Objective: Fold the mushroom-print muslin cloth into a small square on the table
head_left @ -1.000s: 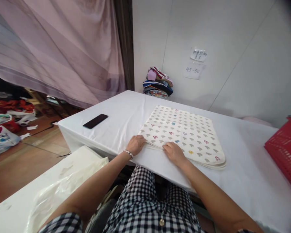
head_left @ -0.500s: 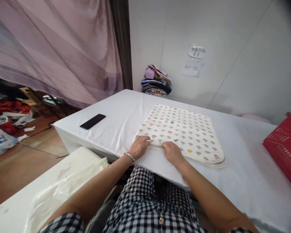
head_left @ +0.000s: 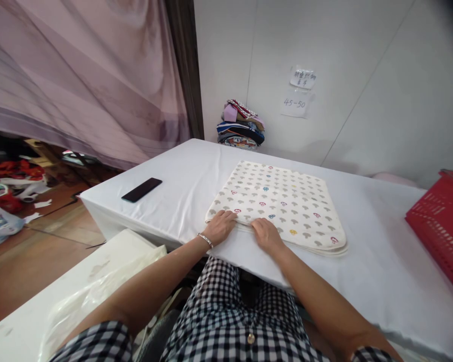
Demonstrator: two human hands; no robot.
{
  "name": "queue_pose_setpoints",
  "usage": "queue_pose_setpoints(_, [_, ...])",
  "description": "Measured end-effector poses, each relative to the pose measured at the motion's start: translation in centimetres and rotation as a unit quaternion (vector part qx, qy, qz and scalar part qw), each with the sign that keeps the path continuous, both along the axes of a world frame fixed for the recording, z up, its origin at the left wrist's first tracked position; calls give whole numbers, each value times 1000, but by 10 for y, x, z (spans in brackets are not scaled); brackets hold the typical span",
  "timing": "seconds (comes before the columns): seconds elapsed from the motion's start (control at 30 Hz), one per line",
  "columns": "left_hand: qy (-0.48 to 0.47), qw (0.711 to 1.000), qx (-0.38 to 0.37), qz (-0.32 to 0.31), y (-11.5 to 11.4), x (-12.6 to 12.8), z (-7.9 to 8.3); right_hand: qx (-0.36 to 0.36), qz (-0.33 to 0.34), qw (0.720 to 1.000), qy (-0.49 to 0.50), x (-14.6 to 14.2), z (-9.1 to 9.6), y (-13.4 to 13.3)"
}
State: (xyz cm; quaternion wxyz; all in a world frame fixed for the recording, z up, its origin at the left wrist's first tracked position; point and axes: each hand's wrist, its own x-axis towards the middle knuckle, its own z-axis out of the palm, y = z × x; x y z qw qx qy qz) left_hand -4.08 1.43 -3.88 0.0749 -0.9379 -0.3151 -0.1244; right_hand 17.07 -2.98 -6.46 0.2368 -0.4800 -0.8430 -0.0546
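A cream cloth (head_left: 287,201) printed with grey, red, blue and yellow mushrooms lies flat on the white-covered table, with several layers showing along its near edge. At its near left corner, my left hand (head_left: 221,227) has its fingers closed on the edge. A short way to the right, my right hand (head_left: 267,235) pinches the same near edge, its thumb hidden under the hand. Both hands rest low, close to the table's front.
A black phone (head_left: 142,190) lies on the table's left. Folded fabrics (head_left: 240,128) are piled at the back by the wall. A red plastic basket (head_left: 443,226) stands at the right. Clear plastic sheeting (head_left: 94,296) covers part of a white surface (head_left: 18,329) at lower left.
My left hand has shifted slightly right along the cloth's near edge, towards my right hand. The view has turned a little; the cloth has stayed nearly in place.
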Motion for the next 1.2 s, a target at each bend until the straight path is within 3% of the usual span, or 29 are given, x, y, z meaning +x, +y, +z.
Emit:
queue_pose_setpoints(0.23, [-43,999,5,6,-9,-5,2,-4,-7,1000,14,-1,2,-2])
queue_pose_setpoints(0.57, [-142,989,-25,33,-11,-7,-10,-12,-5,1000,-17,-7,8,-7])
queue_pose_setpoints(1.2, [-114,992,-21,46,-13,-5,-8,-17,-6,999,-28,-8,4,-2])
